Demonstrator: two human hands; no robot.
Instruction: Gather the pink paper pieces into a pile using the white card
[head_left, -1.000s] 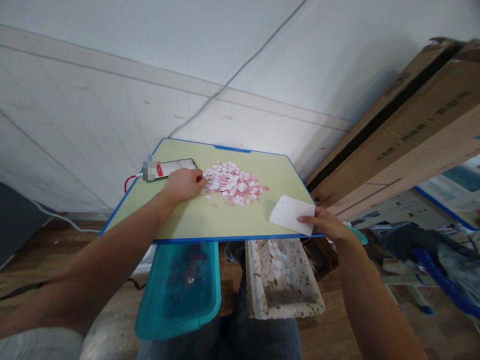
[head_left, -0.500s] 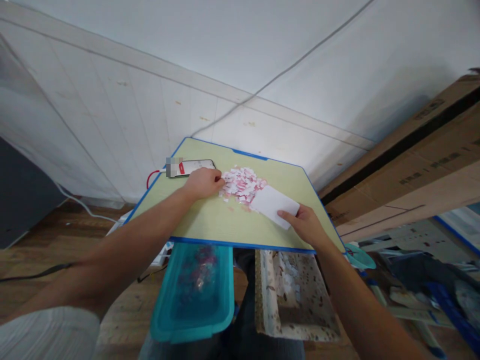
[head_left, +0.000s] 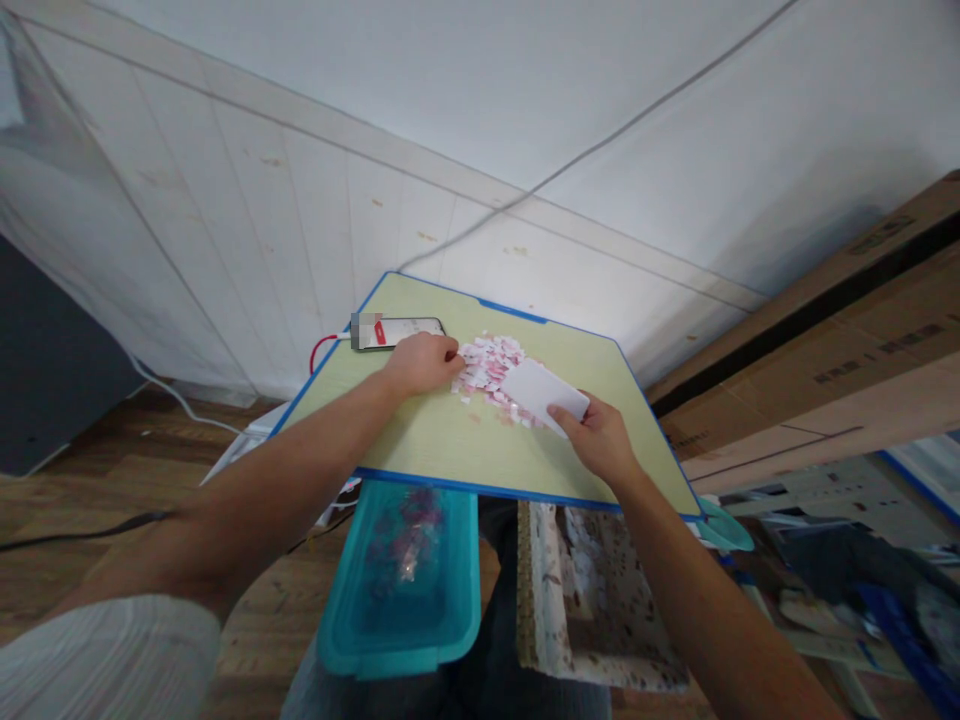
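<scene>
A heap of small white and pink paper-like pieces (head_left: 486,362) lies on a pale yellow board with a blue edge (head_left: 420,440). My right hand (head_left: 596,435) grips a flat white card (head_left: 536,390) by its near right corner, thumb on top. The card's far left end overlaps the heap. At the heap's left border is my left hand (head_left: 424,365), its fingers curled and pinched together; whatever may be between the fingertips is hidden. A phone (head_left: 409,328) with a lit screen lies just behind this hand, a red and white cable plugged into its left end.
Below the board's front edge stand a teal plastic bin (head_left: 352,620) with reddish contents and, to its right, a speckled box (head_left: 544,610) holding white pieces. Cardboard boxes (head_left: 810,390) lean at the right. A white wall (head_left: 300,200) rises behind the board.
My right hand has moved the card farther onto the heap, up and to the left. The left hand stays by the heap, still curled. The whole view has shifted slightly.
</scene>
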